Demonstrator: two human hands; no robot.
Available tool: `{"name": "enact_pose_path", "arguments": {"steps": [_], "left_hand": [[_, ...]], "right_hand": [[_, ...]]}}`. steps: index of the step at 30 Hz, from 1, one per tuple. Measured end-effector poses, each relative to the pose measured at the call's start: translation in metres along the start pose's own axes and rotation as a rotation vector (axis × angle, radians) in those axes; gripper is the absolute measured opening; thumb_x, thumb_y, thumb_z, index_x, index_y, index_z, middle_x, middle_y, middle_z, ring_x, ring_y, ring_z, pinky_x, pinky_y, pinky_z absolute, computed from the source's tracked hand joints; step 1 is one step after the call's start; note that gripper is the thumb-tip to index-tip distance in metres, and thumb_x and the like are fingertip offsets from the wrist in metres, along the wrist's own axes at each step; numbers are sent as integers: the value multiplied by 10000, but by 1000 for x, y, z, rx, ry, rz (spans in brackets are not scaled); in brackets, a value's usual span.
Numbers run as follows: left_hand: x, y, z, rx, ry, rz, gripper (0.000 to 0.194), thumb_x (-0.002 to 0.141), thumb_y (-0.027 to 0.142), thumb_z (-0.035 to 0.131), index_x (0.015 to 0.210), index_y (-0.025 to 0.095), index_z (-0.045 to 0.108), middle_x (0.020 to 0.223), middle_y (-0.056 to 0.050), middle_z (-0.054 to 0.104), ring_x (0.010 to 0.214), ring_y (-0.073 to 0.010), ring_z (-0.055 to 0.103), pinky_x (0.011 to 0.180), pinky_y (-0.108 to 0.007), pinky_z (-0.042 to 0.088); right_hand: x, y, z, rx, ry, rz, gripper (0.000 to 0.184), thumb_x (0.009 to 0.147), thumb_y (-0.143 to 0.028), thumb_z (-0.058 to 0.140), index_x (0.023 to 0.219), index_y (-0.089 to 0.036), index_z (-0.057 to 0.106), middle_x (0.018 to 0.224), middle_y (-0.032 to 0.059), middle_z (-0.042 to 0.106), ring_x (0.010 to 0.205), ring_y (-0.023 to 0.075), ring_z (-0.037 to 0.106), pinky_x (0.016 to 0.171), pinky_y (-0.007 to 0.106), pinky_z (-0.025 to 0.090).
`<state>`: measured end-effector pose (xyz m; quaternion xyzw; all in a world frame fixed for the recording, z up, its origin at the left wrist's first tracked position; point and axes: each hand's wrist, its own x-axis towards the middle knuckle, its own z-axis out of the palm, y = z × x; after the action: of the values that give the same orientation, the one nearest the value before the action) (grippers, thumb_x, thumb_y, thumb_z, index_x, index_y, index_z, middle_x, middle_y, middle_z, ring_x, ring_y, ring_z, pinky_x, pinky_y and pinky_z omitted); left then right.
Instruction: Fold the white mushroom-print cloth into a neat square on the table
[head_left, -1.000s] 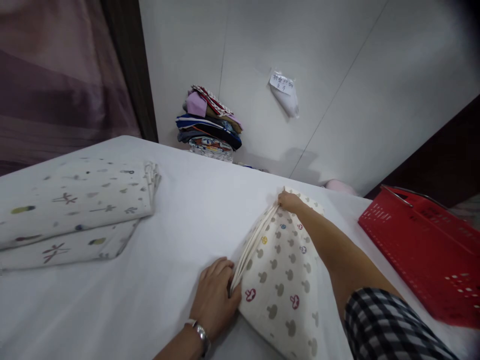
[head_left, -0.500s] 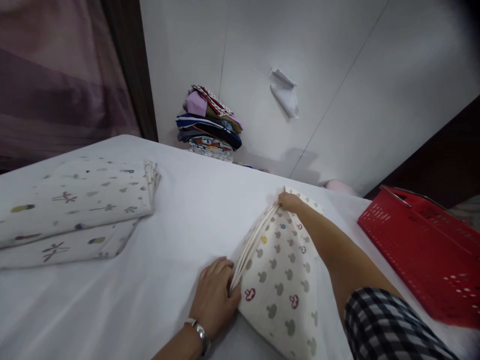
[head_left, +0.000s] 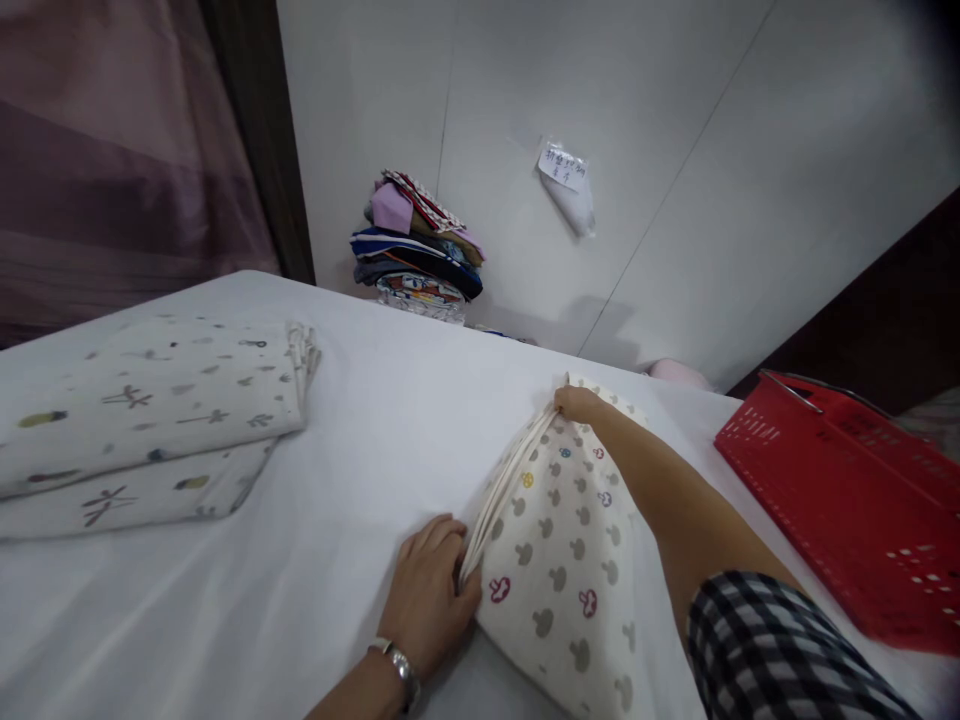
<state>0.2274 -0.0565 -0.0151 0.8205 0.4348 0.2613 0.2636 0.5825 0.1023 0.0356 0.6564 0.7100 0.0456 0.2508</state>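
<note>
A folded cream cloth (head_left: 559, 560) printed with grey, red and yellow mushrooms lies on the white-covered table (head_left: 352, 460). At the far corner of its layered left edge, my right hand (head_left: 579, 404) is closed, pinching the layers. My left hand (head_left: 431, 585), with a metal watch or bracelet at the wrist, grips the near corner of the same edge between thumb and fingers; part of the grip is hidden under the hand. Between the two hands the layered edge is stretched and slightly raised.
Another folded white cloth (head_left: 165, 410) with plant prints lies at the left. A red perforated basket (head_left: 847, 500) with a metal handle stands at the right. Beyond the table's far edge rises a stack of folded clothes (head_left: 420, 245) by the wall, where a paper note (head_left: 564, 170) hangs.
</note>
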Motion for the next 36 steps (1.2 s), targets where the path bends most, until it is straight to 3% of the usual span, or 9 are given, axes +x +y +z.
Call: {"name": "enact_pose_path", "arguments": {"steps": [9, 15, 24, 36], "left_hand": [[-1, -1, 2, -3, 16, 10, 57, 727, 207, 534, 672, 214, 545, 1006, -24, 643, 1118, -233, 501, 957, -412, 355], [-1, -2, 2, 3, 1, 9, 33, 723, 204, 535, 693, 212, 546, 1026, -28, 637, 1130, -236, 491, 966, -421, 342], [-1, -1, 2, 0, -11, 2, 37, 722, 200, 522, 697, 214, 547, 1018, -33, 634, 1120, -228, 489, 966, -409, 342], [-1, -1, 1, 7, -28, -7, 61, 743, 216, 520, 682, 212, 521, 1025, -25, 629, 1138, -231, 480, 965, -412, 335]], "right_hand": [[-1, -2, -6, 13, -45, 6, 260, 760, -105, 531, 963, -149, 688, 1028, 123, 670, 933, 224, 625, 779, 293, 476], [0, 1, -6, 30, 9, 30, 260, 820, -130, 480, 1004, -123, 663, 1059, 144, 651, 959, 233, 611, 789, 287, 461], [-4, -4, -7, 74, 62, 71, 230, 823, -122, 462, 985, -170, 618, 1034, 92, 646, 909, 200, 597, 736, 256, 431], [-8, 2, -7, 54, 6, 112, 267, 815, -130, 472, 1008, -165, 653, 1108, 122, 624, 961, 239, 596, 743, 293, 463]]}}
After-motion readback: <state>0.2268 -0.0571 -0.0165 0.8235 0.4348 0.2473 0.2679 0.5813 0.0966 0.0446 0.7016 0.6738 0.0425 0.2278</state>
